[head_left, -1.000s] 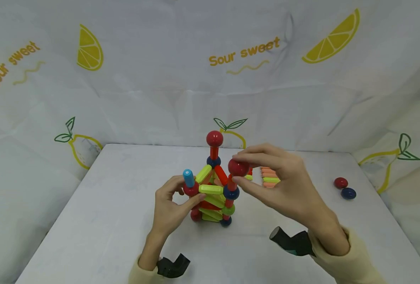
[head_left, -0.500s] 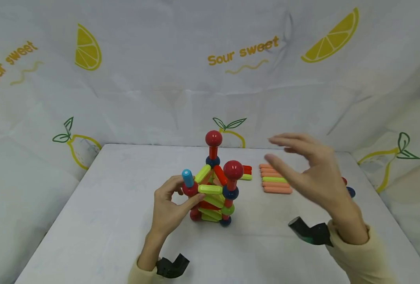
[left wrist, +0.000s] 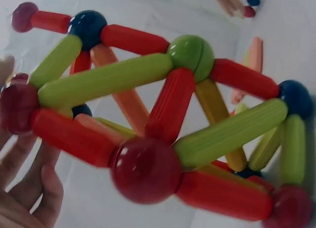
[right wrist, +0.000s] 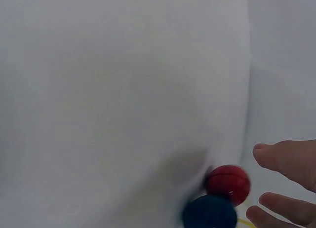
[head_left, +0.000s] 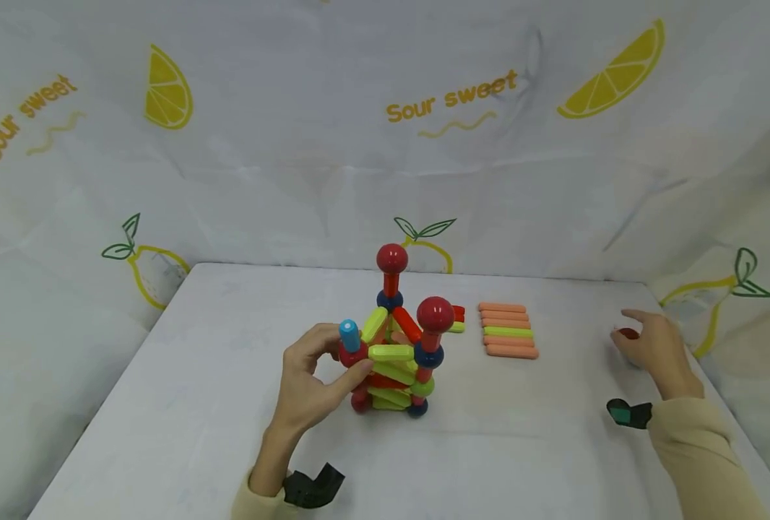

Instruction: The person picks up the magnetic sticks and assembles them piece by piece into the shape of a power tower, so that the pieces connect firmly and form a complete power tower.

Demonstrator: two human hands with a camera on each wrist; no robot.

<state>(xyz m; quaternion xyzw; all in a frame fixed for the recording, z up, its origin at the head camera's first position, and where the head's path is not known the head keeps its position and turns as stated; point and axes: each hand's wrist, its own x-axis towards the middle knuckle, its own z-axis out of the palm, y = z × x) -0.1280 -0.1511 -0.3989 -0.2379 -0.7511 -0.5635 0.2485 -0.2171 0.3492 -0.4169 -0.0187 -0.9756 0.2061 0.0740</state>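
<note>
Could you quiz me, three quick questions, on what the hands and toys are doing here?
1. True or false: the left hand holds the rod-and-ball tower.
2. Which loose balls lie by the right hand? A: red ball and blue ball; B: two green; C: one yellow.
3. What colour is the short rod standing up by the left thumb?

Key: 1 true; 2 A; 3 light blue.

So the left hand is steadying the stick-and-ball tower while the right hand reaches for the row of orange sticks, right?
Not quite. The left hand does steady the tower, but the right hand reaches for the red ball and blue ball at the table's right edge, not the orange sticks. The head and right wrist views show it.
</note>
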